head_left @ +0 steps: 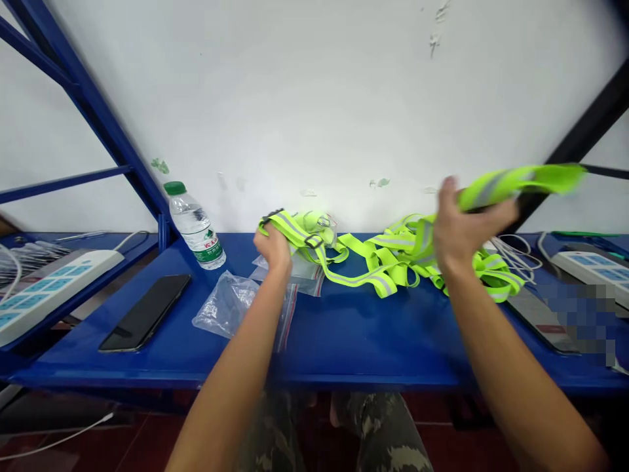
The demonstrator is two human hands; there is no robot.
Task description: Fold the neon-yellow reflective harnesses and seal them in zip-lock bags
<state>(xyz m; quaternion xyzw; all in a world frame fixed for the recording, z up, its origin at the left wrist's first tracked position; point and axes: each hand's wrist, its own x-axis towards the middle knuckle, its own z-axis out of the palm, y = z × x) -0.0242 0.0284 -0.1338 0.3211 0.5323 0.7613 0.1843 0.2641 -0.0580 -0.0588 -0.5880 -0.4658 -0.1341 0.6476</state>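
Observation:
A neon yellow-green reflective strap (351,280) with a grey stripe and black buckles runs in loops across the blue table. My left hand (275,246) is closed around its buckled end, just above some clear zip bags (230,298). Raised on the right, my right hand (464,226) grips another length of the yellow-green webbing (521,183), whose loose end sticks out to the right and is blurred. More of the webbing lies heaped (496,275) below and behind that hand. Whether the two held lengths are one piece, I cannot tell.
On the left stand a water bottle (196,226) with a green cap and a black phone (146,313). A power strip (59,288) lies on the neighbouring table. White cables (518,255) and a dark flat device (543,321) are at the right. A white wall (314,98) rises behind.

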